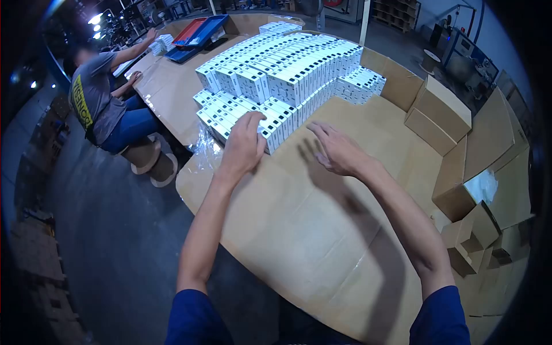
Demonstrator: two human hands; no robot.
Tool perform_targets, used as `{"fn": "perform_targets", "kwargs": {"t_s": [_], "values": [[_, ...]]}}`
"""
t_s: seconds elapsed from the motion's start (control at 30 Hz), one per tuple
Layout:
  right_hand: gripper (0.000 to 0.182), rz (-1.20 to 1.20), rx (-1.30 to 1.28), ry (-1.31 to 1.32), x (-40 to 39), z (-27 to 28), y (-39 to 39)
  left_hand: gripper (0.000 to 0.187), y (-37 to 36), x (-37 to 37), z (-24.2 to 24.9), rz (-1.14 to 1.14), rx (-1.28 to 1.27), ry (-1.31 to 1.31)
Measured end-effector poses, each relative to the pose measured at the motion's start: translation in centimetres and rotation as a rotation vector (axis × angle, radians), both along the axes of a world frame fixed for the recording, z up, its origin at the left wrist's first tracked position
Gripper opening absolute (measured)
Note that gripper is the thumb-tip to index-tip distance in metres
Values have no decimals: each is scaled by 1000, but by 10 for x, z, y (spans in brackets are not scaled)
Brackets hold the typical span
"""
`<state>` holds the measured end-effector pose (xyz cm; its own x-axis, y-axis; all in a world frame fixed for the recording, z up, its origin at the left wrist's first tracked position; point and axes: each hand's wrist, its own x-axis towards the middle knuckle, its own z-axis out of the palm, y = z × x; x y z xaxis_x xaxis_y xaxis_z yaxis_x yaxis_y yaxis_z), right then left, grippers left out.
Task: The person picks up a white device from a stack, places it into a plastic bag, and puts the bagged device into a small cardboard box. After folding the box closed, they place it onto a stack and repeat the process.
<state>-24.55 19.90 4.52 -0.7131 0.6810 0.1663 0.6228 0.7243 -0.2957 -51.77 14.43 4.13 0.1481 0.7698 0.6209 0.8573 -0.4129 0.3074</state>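
Small white boxes point(287, 80) with dark square marks stand in a large tiered stack on the cardboard-covered table point(299, 230). My left hand point(246, 144) is at the near end of the lower row, its fingers bent over the front white boxes point(279, 123) and apparently touching them. Part of those boxes is hidden behind it. To the right of the stack, my right hand point(339, 150) hovers above the table, fingers apart and nothing in them, casting a shadow on the cardboard.
Clear plastic wrap point(206, 146) lies left of the stack. Brown cardboard boxes point(440, 109) line the right edge. Red point(190, 31) and blue point(202, 35) trays sit at the far left. A seated co-worker point(106, 95) reaches over the table's left side.
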Motion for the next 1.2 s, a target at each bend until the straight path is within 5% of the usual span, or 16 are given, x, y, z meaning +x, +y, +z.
{"fn": "perform_targets", "kwargs": {"t_s": [0.43, 0.8, 0.93, 1.07, 1.13, 1.2], "values": [[88, 132, 223, -78, -83, -30, 13, 50, -21, -23, -46, -36, 54, 36], [87, 51, 227, -133, -88, -25, -1, 31, -65, -10, -54, 72, 137, 103], [89, -87, 160, 134, -62, -17, -33, 35, -88, 8, -57, 64, 153, 11], [78, -38, -152, 683, 4, -31, -79, 38, -103, 45, -50, -80, 188, -69], [75, -186, -928, 790, 44, 5, -120, 38, -105, 82, -40, -175, 239, -103], [69, -61, -1023, 1072, 75, 4, -150, 37, -109, 128, -29, -303, 307, -75]]}}
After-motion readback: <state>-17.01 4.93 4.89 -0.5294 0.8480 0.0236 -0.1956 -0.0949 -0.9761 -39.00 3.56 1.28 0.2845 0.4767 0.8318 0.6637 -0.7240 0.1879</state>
